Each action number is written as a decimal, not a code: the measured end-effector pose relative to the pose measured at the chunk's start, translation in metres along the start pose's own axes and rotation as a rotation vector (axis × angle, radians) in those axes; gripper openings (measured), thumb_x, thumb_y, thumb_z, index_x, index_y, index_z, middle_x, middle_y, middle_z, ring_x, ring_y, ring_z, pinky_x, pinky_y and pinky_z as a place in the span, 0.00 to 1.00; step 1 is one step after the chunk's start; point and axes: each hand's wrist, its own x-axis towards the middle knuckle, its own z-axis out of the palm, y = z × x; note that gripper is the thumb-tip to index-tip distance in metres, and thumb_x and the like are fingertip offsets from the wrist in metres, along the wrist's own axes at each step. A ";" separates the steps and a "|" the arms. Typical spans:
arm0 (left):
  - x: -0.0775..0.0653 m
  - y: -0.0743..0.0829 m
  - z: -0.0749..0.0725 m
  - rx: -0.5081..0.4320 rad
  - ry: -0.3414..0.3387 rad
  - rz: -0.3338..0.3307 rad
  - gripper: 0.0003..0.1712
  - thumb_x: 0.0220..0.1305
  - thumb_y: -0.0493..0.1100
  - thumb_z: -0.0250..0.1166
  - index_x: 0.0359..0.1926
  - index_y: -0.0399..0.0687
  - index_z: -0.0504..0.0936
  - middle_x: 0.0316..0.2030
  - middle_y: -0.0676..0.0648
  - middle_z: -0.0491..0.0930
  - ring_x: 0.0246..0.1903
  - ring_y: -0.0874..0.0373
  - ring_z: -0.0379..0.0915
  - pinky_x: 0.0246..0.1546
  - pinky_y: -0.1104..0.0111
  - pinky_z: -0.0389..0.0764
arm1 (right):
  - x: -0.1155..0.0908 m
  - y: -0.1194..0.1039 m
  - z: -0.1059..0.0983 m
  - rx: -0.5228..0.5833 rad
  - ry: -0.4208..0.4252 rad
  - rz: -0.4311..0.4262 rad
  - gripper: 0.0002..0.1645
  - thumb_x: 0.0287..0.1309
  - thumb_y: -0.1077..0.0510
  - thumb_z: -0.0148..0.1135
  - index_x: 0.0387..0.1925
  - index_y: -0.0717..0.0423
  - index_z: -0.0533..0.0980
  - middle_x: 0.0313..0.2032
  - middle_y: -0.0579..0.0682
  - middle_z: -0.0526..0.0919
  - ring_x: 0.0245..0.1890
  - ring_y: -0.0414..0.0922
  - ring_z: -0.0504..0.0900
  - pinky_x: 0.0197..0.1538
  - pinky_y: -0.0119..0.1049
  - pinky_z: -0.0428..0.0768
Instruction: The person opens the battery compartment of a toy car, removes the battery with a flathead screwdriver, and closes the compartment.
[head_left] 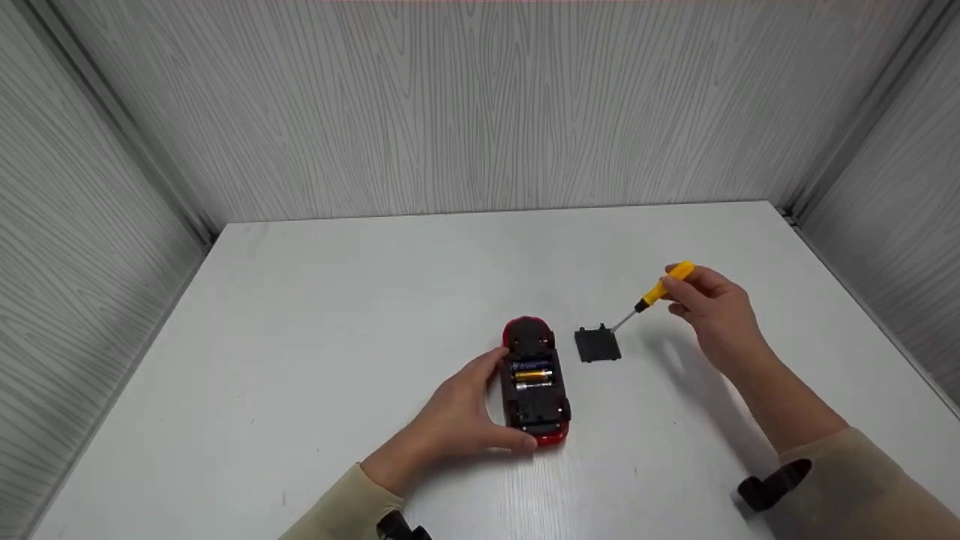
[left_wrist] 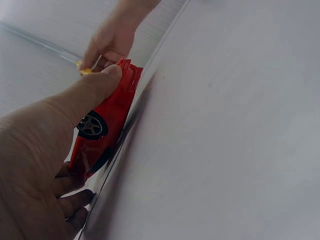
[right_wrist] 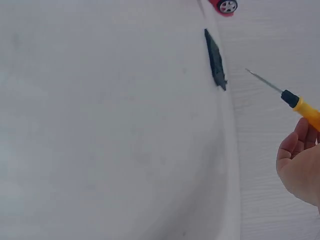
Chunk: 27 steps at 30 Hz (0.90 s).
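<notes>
A red toy car (head_left: 541, 405) lies upside down on the table, its dark underside facing up. Several batteries (head_left: 532, 375) show in its uncovered compartment. My left hand (head_left: 457, 412) grips the car from the left, thumb at its near end and fingers along its side; one wheel (left_wrist: 91, 125) shows in the left wrist view. Between thumb and fingers, my right hand (head_left: 716, 307) holds a screwdriver (head_left: 660, 291) by its yellow handle. Its tip points down to the left, overlapping the corner of a black battery cover (head_left: 598, 345) in the head view. In the right wrist view the tip shows above the table surface.
The white table (head_left: 337, 300) stretches around the car and cover. A wood-grain panel (head_left: 480, 112) rises at the back, with side panels to the left (head_left: 82, 247) and right (head_left: 892, 187).
</notes>
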 end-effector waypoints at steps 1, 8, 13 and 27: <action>0.000 0.000 0.000 -0.003 0.001 0.000 0.75 0.37 0.69 0.86 0.83 0.56 0.59 0.74 0.56 0.68 0.74 0.60 0.62 0.75 0.56 0.64 | -0.002 -0.003 0.006 -0.001 -0.015 -0.025 0.25 0.67 0.52 0.74 0.59 0.60 0.81 0.52 0.52 0.82 0.48 0.45 0.84 0.55 0.30 0.83; 0.002 0.000 -0.001 0.004 0.001 0.001 0.75 0.37 0.70 0.86 0.83 0.55 0.59 0.76 0.55 0.67 0.74 0.60 0.61 0.75 0.57 0.64 | -0.018 -0.023 0.039 -0.147 -0.095 -0.192 0.23 0.72 0.53 0.70 0.59 0.65 0.79 0.53 0.56 0.87 0.48 0.47 0.83 0.48 0.30 0.83; 0.003 0.000 -0.002 0.015 -0.007 -0.015 0.75 0.37 0.70 0.86 0.83 0.56 0.58 0.76 0.54 0.67 0.75 0.59 0.61 0.75 0.56 0.64 | -0.028 -0.031 0.058 -0.275 -0.131 -0.295 0.19 0.74 0.54 0.67 0.57 0.63 0.80 0.52 0.56 0.88 0.48 0.49 0.83 0.48 0.31 0.82; 0.004 0.002 -0.003 0.032 -0.019 -0.015 0.76 0.37 0.72 0.85 0.84 0.56 0.57 0.78 0.53 0.65 0.76 0.57 0.59 0.76 0.54 0.62 | -0.040 -0.030 0.084 -0.356 -0.163 -0.420 0.12 0.72 0.61 0.69 0.52 0.61 0.78 0.44 0.52 0.89 0.44 0.50 0.88 0.52 0.33 0.86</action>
